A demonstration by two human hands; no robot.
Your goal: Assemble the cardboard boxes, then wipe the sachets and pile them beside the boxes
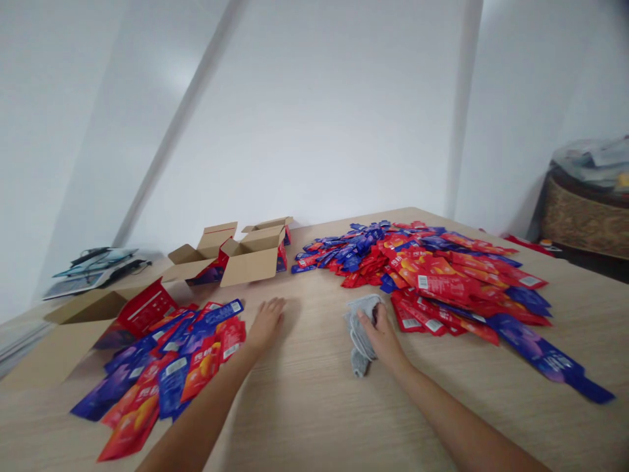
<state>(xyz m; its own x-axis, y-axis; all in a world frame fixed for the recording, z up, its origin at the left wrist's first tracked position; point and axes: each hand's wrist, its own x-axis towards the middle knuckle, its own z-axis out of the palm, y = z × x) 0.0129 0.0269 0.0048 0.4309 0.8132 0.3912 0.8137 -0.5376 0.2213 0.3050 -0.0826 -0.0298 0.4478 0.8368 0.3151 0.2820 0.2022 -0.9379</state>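
The right hand (384, 337), I see remotely, pinches the grey cloth (361, 338) just to its left, long axis running near to far; the left hand (266, 322), extended, apparently holding nothing, rests farther off on the table (304, 373).

left hand (266, 321) palm down, loosely extended; right hand (386, 337) curled in a grip; both forearms (445, 406) stretched toward the far side.

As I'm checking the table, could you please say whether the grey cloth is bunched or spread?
Bunched: the grey cloth shows rumpled folds, gathered at the right hand.
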